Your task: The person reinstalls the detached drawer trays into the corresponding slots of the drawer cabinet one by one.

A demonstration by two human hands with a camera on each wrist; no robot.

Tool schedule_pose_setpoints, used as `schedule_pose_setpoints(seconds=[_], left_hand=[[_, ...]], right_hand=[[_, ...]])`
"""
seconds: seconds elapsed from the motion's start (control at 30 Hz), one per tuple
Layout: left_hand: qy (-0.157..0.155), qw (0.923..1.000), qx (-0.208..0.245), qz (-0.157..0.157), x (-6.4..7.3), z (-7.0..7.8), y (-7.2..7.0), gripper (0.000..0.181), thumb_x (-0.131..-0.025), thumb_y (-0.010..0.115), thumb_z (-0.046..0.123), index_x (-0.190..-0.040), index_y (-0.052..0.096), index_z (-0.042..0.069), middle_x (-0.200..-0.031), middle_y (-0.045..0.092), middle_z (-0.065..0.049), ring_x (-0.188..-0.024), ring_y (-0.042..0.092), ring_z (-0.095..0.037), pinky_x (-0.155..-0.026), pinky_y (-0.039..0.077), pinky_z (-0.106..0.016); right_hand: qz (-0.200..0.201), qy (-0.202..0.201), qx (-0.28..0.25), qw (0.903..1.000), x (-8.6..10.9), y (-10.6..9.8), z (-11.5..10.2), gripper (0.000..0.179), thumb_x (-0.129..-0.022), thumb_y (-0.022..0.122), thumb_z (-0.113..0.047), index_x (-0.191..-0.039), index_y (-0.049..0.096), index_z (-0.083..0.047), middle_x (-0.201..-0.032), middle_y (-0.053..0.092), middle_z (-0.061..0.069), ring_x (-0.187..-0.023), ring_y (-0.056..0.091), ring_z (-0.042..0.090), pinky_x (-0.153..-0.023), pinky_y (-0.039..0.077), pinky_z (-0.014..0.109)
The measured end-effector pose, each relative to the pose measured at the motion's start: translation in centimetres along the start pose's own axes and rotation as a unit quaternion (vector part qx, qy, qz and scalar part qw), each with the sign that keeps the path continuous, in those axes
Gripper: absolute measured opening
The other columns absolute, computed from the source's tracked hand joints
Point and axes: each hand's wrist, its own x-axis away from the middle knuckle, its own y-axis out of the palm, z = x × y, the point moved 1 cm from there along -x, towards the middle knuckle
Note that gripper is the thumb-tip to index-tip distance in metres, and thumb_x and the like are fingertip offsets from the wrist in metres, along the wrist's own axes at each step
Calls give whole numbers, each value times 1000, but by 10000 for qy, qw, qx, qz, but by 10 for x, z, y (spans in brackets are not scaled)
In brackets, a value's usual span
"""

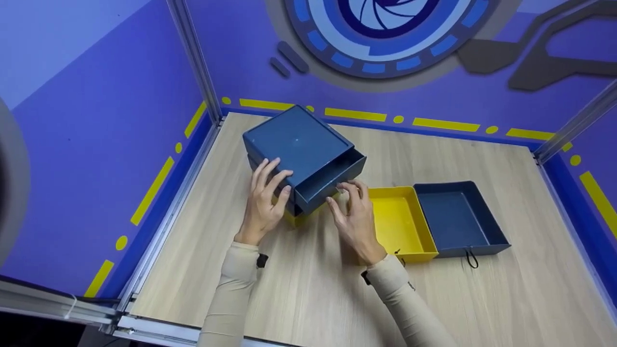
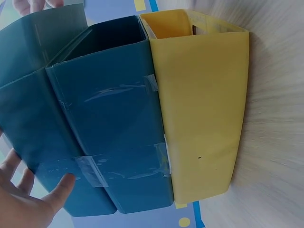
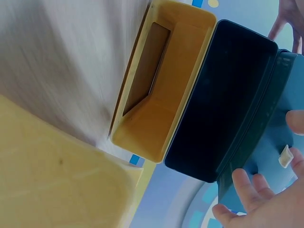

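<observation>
A stacked drawer unit (image 1: 299,140) stands at the table's back left, two dark blue casings above a yellow one (image 2: 204,114). Its top drawer (image 1: 332,178) sticks partly out; the middle blue casing (image 3: 218,99) and the yellow casing show hollow fronts. My left hand (image 1: 262,207) rests on the side and upper edge of the top casing, fingers spread and fairly straight. At the drawer's front, my right hand (image 1: 356,217) has bent fingers and thumb pinching around a small pale tab (image 3: 286,156). Some of its fingertips touch the drawer face.
Right of the stack, a yellow drawer (image 1: 400,221) and a dark blue drawer (image 1: 455,217) lie side by side on the wooden table (image 1: 299,299), each with a black cord loop at its front. Purple panels wall the table's left, back and right.
</observation>
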Motion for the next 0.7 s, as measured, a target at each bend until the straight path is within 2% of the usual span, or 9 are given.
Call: schedule_pose_setpoints(seconds=[0.1,0.2,0.43,0.7], left_hand=[[-45,10000,13,-2,0,0,0,32,-105,64,21,-137,69,19,-164,49,-14,-159,33,-42,-126,27,-69],[-94,10000,9,-18,1,1,0,32,-106,62,22,-137,69,19,-164,48,-13,-159,32,-40,-127,27,-67],[-7,10000,22,55,0,0,2,32,-106,62,23,-138,69,20,-164,48,-13,-159,33,-41,-126,28,-69],[-40,9999,58,81,0,1,2,32,-106,63,22,-138,69,20,-164,49,-14,-158,33,-43,-125,27,-71]], right_hand=[[-33,-6,9,10000,-2,1,0,37,-99,78,-30,-129,66,-10,-136,58,17,-108,65,39,-88,53,45],[-24,-53,37,10000,-4,4,0,36,-99,78,-29,-127,66,-9,-134,59,16,-106,65,37,-88,55,44],[80,-96,59,9999,-8,10,-1,35,-99,78,-28,-126,66,-10,-131,60,15,-114,64,32,-100,54,49],[104,-177,142,9997,-10,13,-2,37,-98,79,-30,-128,65,-12,-132,59,16,-110,65,35,-96,56,50]])
